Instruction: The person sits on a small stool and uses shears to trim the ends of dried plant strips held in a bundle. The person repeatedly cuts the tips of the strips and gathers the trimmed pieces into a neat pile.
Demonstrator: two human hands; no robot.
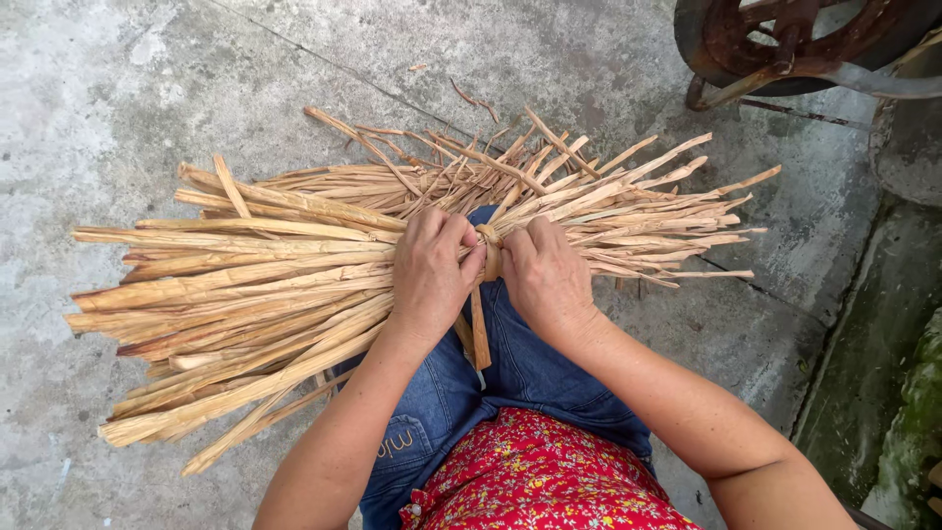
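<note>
A thick bundle of dried tan stalks lies across my knees, wide ends to the left, thin tips fanned to the right. My left hand presses down on the bundle's middle, fingers curled over the stalks. My right hand grips just beside it. Between the two hands a flat tan binding strip wraps around the bundle, and its loose end hangs down toward my lap. Both hands pinch this strip where it crosses the stalks.
Grey concrete floor lies under the bundle. A rusty metal wheel-like object sits at the top right. A mossy gutter edge runs down the right side. My blue jeans and red floral top show below.
</note>
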